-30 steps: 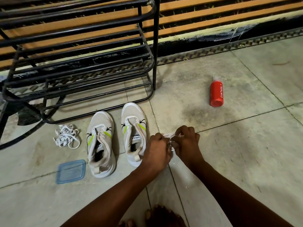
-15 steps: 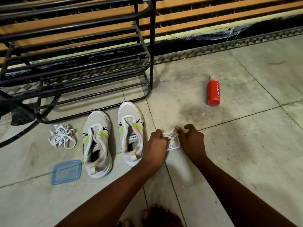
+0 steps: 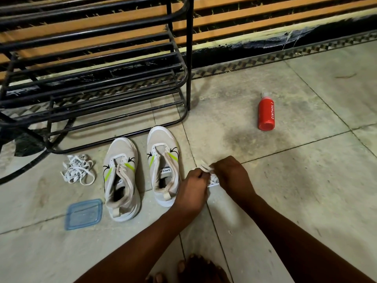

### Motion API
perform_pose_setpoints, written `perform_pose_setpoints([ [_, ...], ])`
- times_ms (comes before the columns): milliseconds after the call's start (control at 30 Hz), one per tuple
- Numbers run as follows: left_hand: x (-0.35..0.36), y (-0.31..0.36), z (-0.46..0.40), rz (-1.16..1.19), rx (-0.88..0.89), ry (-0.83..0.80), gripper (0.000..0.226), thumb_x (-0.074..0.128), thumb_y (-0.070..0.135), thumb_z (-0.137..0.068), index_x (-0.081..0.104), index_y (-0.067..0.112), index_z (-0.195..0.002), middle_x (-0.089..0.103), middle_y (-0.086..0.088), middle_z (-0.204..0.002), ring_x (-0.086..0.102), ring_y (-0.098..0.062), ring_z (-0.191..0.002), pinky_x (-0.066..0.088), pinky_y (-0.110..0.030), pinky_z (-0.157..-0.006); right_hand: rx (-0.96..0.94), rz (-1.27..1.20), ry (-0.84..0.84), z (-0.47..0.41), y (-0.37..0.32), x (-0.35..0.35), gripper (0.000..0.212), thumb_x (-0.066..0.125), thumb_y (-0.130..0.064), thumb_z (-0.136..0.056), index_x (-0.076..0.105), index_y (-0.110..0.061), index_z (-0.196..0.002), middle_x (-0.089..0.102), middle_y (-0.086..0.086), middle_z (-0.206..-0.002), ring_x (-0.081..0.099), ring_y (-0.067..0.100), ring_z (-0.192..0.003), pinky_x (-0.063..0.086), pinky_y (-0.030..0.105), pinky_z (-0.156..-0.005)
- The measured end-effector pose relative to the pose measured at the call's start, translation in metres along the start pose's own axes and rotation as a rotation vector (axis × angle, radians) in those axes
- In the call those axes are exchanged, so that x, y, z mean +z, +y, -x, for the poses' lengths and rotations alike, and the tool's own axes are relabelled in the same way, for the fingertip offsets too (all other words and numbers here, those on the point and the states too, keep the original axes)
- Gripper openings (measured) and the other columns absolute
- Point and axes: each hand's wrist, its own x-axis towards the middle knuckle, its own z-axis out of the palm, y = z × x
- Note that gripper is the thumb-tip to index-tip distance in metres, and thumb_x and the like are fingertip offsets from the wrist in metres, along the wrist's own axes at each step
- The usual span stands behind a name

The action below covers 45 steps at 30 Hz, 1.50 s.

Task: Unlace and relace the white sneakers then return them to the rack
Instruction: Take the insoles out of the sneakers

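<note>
White flat lace (image 3: pixel 212 176), bunched between both hands at centre frame, just right of the right sneaker's heel. Left hand (image 3: pixel 192 193) curls round one part of the bundle; right hand (image 3: pixel 232 176) pinches the other, fingertips meeting over it. Whether the bundle touches the floor I cannot tell.

Handling, as judged: the lace is light, limp, woven cloth; it will kink and tangle, hold no shape, and slide easily through eyelets only if led by its stiff tip. Best taken near the tip, thumb against forefinger. No tip is visible now.

Second lace (image 3: pixel 78 170) lies in a loose heap on the floor, left of centre, well apart from the hands.

Sneakers (image 3: pixel 122 178): pair side by side, centre left, toes toward the rack (image 3: pixel 98 94), both without laces, tongues slack. Uppers look like pale mesh with lime stripes, soles white rubber; likely light, soft above, firm below. Lift by heel collar.

Rack: black metal tubing, upper left, rungs rounded and probably slick.

Floor (image 3: pixel 306 201): grey stone tile, scuffed. Red bottle (image 3: pixel 266 114) lies on its side, upper right. Blue translucent plastic lid (image 3: pixel 83 214), lower left.
</note>
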Motion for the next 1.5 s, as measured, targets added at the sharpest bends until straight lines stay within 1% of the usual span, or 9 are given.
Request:
perform_pose_setpoints([
  [167,-0.008,0.001,0.011,0.162,-0.008,0.122,0.04,0.044,0.008,-0.073,0.065,0.012,-0.107,0.06,-0.006,-0.106,0.063,-0.029,-0.091,0.052,-0.036,-0.07,-0.081,0.186,-0.113,0.001,0.007,0.01,0.029,0.075,0.004,-0.059,0.069,-0.018,-0.077,0.061,-0.004,-0.076,0.058,0.028,-0.077,0.038,0.032,-0.062],
  [333,-0.009,-0.002,0.008,0.112,0.038,0.167,0.044,0.067,-0.003,-0.081,0.065,0.011,-0.122,0.057,-0.009,-0.129,0.057,-0.026,-0.113,0.054,-0.035,-0.09,-0.122,0.225,-0.134,-0.003,0.005,0.011,0.031,0.081,-0.001,-0.061,0.073,-0.023,-0.08,0.058,-0.007,-0.087,0.053,0.023,-0.085,0.033,0.032,-0.066],
  [500,-0.008,0.0,0.003,-0.152,0.034,0.019,0.025,0.081,0.008,-0.065,0.073,0.016,-0.087,0.064,0.0,-0.102,0.062,-0.024,-0.094,0.047,-0.028,-0.056,-0.042,0.127,-0.116,0.004,0.008,0.004,0.018,0.076,-0.012,-0.078,0.074,-0.025,-0.09,0.055,-0.008,-0.089,0.051,0.021,-0.084,0.034,0.034,-0.068],
  [600,-0.011,0.002,0.002,-0.245,0.063,-0.001,0.021,0.081,0.008,-0.056,0.072,0.017,-0.073,0.063,0.0,-0.088,0.063,-0.024,-0.086,0.048,-0.028,-0.055,-0.045,0.051,-0.138,0.014,0.01,-0.007,0.018,0.059,-0.027,-0.089,0.073,-0.025,-0.099,0.058,-0.011,-0.095,0.053,0.019,-0.091,0.037,0.037,-0.072],
  [667,-0.014,0.005,0.0,-0.251,0.055,-0.026,0.018,0.078,0.007,-0.06,0.073,0.015,-0.075,0.064,-0.002,-0.088,0.064,-0.027,-0.089,0.05,-0.031,-0.06,-0.079,0.067,-0.159,0.017,0.013,-0.011,0.022,0.055,-0.029,-0.088,0.073,-0.025,-0.099,0.06,-0.01,-0.1,0.053,0.019,-0.095,0.032,0.035,-0.073],
  [800,-0.021,0.016,-0.007,-0.281,0.001,-0.132,0.028,0.055,0.002,-0.089,0.071,0.009,-0.112,0.058,-0.009,-0.121,0.054,-0.032,-0.116,0.048,-0.041,-0.084,-0.161,0.206,-0.207,0.009,0.015,-0.009,0.021,0.071,-0.016,-0.079,0.076,-0.028,-0.095,0.059,-0.005,-0.104,0.053,0.023,-0.097,0.03,0.034,-0.073],
  [1133,-0.024,0.012,-0.01,-0.21,-0.037,-0.102,0.05,0.054,0.0,-0.09,0.048,0.012,-0.139,0.052,-0.01,-0.129,0.059,-0.033,-0.114,0.049,-0.041,-0.086,-0.108,0.385,-0.282,-0.018,0.001,-0.002,0.027,0.078,-0.002,-0.051,0.067,-0.022,-0.065,0.053,-0.004,-0.07,0.057,0.024,-0.072,0.036,0.033,-0.061],
  [1333,-0.016,0.009,0.0,-0.223,0.066,-0.091,0.02,0.073,0.01,-0.078,0.071,0.008,-0.098,0.065,-0.012,-0.099,0.069,-0.036,-0.093,0.053,-0.037,-0.056,-0.145,0.352,-0.343,-0.023,-0.001,-0.005,0.03,0.078,-0.001,-0.044,0.06,-0.02,-0.057,0.053,-0.002,-0.068,0.058,0.025,-0.068,0.034,0.031,-0.058],
  [1500,-0.019,0.011,-0.008,-0.188,0.018,-0.061,0.022,0.063,0.012,-0.086,0.074,0.01,-0.105,0.061,-0.01,-0.116,0.061,-0.032,-0.107,0.055,-0.042,-0.075,-0.153,0.35,-0.441,-0.022,0.01,-0.009,0.025,0.065,-0.003,-0.07,0.075,-0.019,-0.085,0.061,-0.004,-0.088,0.056,0.026,-0.09,0.029,0.031,-0.062],
])
